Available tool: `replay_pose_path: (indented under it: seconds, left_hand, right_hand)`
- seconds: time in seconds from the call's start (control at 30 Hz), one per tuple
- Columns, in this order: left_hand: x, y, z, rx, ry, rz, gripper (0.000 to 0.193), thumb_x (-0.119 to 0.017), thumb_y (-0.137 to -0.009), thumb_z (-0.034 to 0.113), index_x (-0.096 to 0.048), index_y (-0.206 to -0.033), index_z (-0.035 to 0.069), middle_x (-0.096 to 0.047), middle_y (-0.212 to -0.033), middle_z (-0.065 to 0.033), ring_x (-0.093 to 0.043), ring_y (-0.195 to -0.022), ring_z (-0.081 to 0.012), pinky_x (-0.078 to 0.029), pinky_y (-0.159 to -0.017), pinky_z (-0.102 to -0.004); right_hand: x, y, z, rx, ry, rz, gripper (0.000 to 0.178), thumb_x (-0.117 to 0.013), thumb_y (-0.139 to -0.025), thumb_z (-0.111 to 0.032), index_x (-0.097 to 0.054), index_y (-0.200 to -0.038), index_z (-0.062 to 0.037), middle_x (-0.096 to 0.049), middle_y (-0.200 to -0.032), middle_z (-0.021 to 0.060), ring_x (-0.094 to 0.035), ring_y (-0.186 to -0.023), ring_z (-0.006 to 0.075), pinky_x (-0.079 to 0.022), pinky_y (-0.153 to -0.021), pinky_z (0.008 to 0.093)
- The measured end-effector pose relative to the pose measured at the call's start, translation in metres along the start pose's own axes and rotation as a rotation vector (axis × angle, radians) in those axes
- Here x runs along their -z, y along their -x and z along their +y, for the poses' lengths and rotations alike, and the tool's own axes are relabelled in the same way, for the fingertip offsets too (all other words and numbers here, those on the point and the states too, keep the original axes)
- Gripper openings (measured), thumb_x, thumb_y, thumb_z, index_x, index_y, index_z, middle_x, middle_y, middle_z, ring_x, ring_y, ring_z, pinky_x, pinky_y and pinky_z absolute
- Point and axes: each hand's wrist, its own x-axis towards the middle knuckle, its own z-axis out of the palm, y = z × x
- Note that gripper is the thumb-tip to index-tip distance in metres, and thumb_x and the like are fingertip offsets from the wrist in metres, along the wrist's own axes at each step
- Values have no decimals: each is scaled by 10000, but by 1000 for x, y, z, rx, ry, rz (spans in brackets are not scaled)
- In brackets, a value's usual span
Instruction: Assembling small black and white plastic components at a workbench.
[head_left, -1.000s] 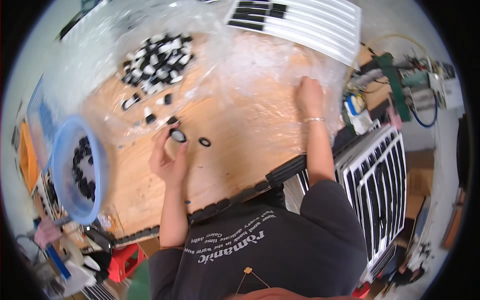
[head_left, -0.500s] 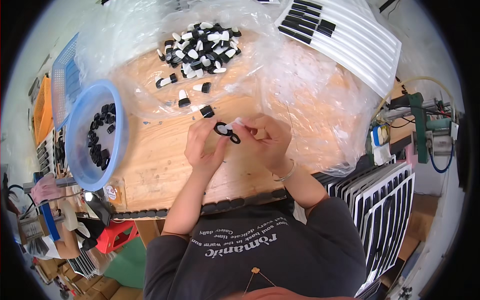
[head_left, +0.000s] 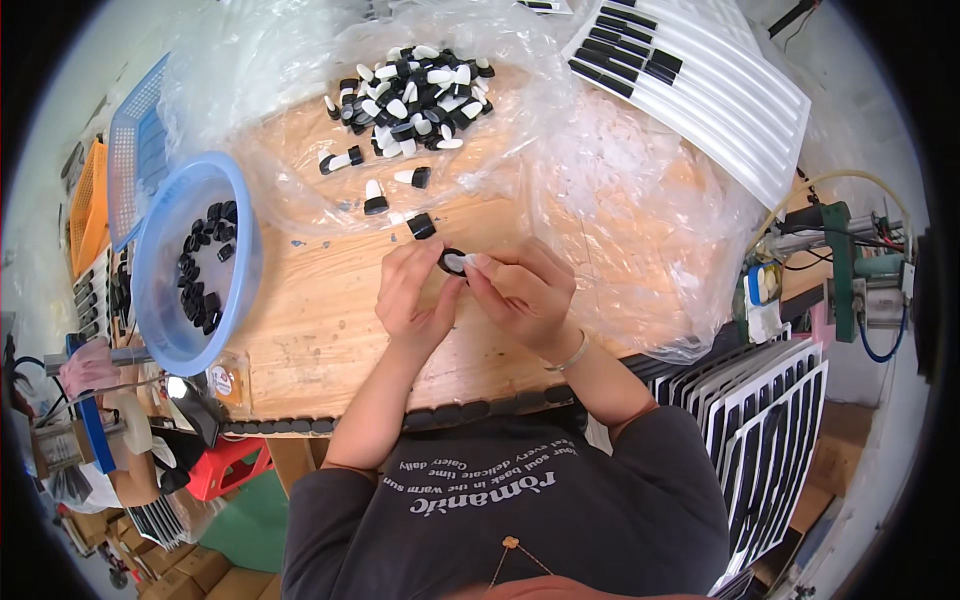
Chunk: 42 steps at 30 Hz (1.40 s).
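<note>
Over the middle of the wooden table (head_left: pixel 310 350), my left hand (head_left: pixel 408 300) is closed on the edge of a small black oval ring (head_left: pixel 447 254) with a white middle. My right hand (head_left: pixel 530 297) pinches the other side of it, thumb and fingertips at a small white bit (head_left: pixel 470 260). Its exact kind is too small to make out, and fingers hide part of it. Just beyond my left fingertips lies a black cap-like piece (head_left: pixel 421 226). Two black-and-white pieces, one upright (head_left: pixel 375 200) and one on its side (head_left: pixel 414 177), lie farther back.
A pile of black-and-white pieces (head_left: pixel 415 105) sits on clear plastic sheeting (head_left: pixel 300 205). At left stands a blue basin (head_left: pixel 245 285) holding black pieces. A white ridged tray (head_left: pixel 730 110) with black strips lies far right, near a green-framed machine (head_left: pixel 842 265). Racked panels (head_left: pixel 760 430) stand right.
A second, smaller black loop that hung below the ring no longer shows apart from it. My right fingertips have closed in nearer the ring; the whole view has shifted slightly.
</note>
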Motion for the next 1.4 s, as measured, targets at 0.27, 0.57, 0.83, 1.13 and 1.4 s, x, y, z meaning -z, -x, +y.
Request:
replay_pose_path:
  seconds: [0.27, 0.57, 0.83, 1.13, 1.4]
  left_hand:
    - [0, 4, -5, -42, -32, 8, 445, -637, -631, -133, -581, -1067, -64, -650, -979, -184, -586, -913, -280, -475, -834, -361]
    - [0, 3, -10, -62, -3, -10, 458, -686, -618, -125, -604, -1059, -30, -634, -1013, -189, -585, -928, -287, -473, -824, -364]
    - [-2, -3, -10, -97, -6, -63, 425, -727, -615, -56, -623, -1026, -34, -658, -946, -145, -596, -912, -301, -456, -774, -396]
    - [0, 0, -10, -123, -37, -154, 442, -721, -631, -38, -616, -1060, -39, -649, -937, -163, -588, -932, -339, -463, -816, -435]
    - [0, 0, -8, -168, -81, -108, 416, -710, -662, -5, -612, -1064, -47, -643, -940, -166, -585, -932, -340, -469, -824, -435]
  right_hand:
    - [3, -4, -6, 41, 62, -108, 193, -738, -666, 0, -658, -832, -56, -623, -790, 54, -518, -573, 162, -411, -508, 270]
    - [1, -3, -3, -913, -704, -212, 166, -661, -799, 3, -655, -965, 12, -645, -907, 67, -613, -850, 129, -514, -722, 257]
    - [2, 2, 7, -1038, -782, -390, 204, -593, -862, 9, -638, -1059, 31, -656, -982, 53, -599, -887, 89, -507, -772, 232]
    - [0, 6, 15, -1074, -865, -409, 194, -587, -869, 0, -620, -1058, 28, -649, -962, 48, -600, -869, 86, -502, -773, 235]
    - [-4, 10, 16, -1050, -863, -374, 146, -608, -861, -21, -619, -1002, 17, -644, -901, 29, -593, -789, 62, -491, -709, 211]
